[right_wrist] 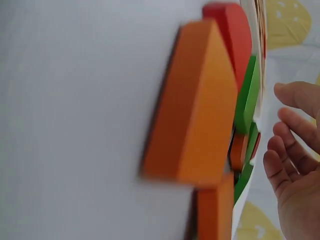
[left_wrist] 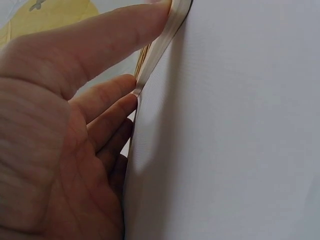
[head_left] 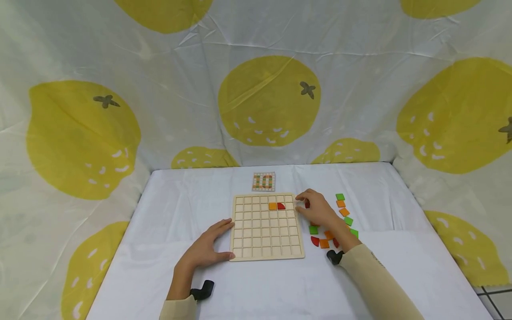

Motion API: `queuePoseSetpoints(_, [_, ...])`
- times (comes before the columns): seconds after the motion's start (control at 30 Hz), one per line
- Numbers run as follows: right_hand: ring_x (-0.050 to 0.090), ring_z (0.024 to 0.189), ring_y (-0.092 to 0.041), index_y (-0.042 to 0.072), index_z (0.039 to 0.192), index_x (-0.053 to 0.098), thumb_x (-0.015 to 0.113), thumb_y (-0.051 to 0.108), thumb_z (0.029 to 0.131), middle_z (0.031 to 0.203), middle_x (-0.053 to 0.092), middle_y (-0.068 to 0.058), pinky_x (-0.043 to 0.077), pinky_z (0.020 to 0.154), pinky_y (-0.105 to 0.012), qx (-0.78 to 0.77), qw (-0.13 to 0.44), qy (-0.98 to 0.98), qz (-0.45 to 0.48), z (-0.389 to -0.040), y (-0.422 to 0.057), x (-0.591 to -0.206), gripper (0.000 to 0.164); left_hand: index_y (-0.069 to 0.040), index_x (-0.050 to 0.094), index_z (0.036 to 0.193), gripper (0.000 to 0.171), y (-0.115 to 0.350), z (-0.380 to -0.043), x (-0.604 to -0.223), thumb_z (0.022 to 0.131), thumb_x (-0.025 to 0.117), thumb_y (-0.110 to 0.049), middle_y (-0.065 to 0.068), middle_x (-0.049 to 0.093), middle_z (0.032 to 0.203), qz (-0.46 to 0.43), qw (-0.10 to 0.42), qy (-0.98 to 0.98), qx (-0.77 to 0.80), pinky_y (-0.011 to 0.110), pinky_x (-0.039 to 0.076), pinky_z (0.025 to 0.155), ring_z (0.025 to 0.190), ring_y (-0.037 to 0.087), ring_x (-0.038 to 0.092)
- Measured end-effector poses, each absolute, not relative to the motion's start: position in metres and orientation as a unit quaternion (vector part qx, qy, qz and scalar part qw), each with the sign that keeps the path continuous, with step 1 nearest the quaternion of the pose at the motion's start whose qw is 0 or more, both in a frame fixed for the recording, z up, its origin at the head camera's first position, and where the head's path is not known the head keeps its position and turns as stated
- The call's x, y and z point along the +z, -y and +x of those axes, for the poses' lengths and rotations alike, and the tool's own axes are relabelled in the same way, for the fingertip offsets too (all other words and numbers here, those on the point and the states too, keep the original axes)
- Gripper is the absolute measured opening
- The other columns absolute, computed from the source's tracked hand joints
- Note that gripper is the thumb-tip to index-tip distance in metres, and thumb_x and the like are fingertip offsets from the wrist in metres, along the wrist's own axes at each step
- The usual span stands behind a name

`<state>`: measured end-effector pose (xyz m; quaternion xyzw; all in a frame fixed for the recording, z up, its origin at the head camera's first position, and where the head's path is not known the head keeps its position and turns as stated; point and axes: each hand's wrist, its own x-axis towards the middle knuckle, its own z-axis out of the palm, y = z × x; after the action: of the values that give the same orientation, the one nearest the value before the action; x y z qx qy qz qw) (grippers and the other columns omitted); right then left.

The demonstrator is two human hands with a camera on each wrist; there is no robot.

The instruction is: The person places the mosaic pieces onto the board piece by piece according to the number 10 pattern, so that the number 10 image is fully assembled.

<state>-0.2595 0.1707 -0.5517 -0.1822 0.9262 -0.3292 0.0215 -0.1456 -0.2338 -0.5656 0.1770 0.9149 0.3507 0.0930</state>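
A square wooden grid board [head_left: 266, 231] lies on the white cloth, with an orange square tile [head_left: 273, 206] and a red quarter-round tile [head_left: 281, 206] side by side in an upper row. My left hand [head_left: 206, 246] touches the board's left side, fingertips on its edge and thumb by the near corner. In the left wrist view the thumb of the left hand [left_wrist: 80, 50] meets the board's rim [left_wrist: 162, 40]. Just past the board's upper right edge is my right hand [head_left: 318, 209], over a red piece [head_left: 307, 204]. Seen from the right wrist, the right hand [right_wrist: 300, 145] has loosely bent fingers and nothing between them.
Several loose green, orange and red tiles lie right of the board, among them a green square [head_left: 340, 196] and a red quarter-round [head_left: 315, 241]. A small printed pattern card [head_left: 263, 182] lies beyond the board. Lemon-print cloth [head_left: 270, 102] hangs behind.
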Motion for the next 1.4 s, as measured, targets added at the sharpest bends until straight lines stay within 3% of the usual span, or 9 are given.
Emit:
queuePoseSetpoints(0.3, [0.059, 0.093, -0.022, 0.007, 0.116, 0.074, 0.079, 0.024, 0.090, 0.106, 0.067, -0.006, 0.052, 0.083, -0.039, -0.310, -0.004, -0.937, -0.163, -0.258, -0.201, -0.559, 0.032, -0.026, 0.046, 0.157, 0.091, 0.234, -0.146, -0.567, 0.079, 0.086, -0.049, -0.003, 0.036, 0.167, 0.180, 0.090, -0.915, 0.350, 0.061, 0.033, 0.120, 0.156, 0.031, 0.030])
queuePoseSetpoints(0.63, [0.054, 0.094, -0.021, 0.006, 0.123, 0.072, 0.077, 0.030, 0.092, 0.104, 0.065, -0.006, 0.049, 0.085, -0.036, -0.307, 0.042, -0.939, -0.146, -0.259, -0.207, -0.559, 0.040, -0.027, 0.045, 0.157, 0.091, 0.233, -0.145, -0.565, 0.079, 0.086, -0.048, -0.004, 0.035, 0.167, 0.173, 0.096, -0.915, 0.351, 0.061, 0.032, 0.121, 0.157, 0.030, 0.028])
queuePoseSetpoints(0.97, [0.054, 0.089, -0.019, 0.007, 0.113, 0.074, 0.077, 0.027, 0.092, 0.097, 0.063, -0.004, 0.049, 0.082, -0.034, -0.299, 0.046, -0.941, -0.150, -0.260, -0.203, -0.558, 0.029, -0.025, 0.044, 0.158, 0.091, 0.234, -0.145, -0.565, 0.080, 0.086, -0.047, -0.003, 0.035, 0.167, 0.179, 0.094, -0.915, 0.350, 0.061, 0.033, 0.120, 0.157, 0.030, 0.029])
queuePoseSetpoints(1.4, [0.055, 0.088, -0.019, 0.009, 0.114, 0.076, 0.076, 0.026, 0.092, 0.100, 0.064, -0.004, 0.050, 0.081, -0.033, -0.292, 0.048, -0.941, -0.163, -0.262, -0.200, -0.556, 0.027, -0.024, 0.045, 0.157, 0.091, 0.234, -0.144, -0.563, 0.080, 0.086, -0.048, -0.002, 0.035, 0.167, 0.184, 0.091, -0.913, 0.352, 0.061, 0.032, 0.121, 0.157, 0.031, 0.029])
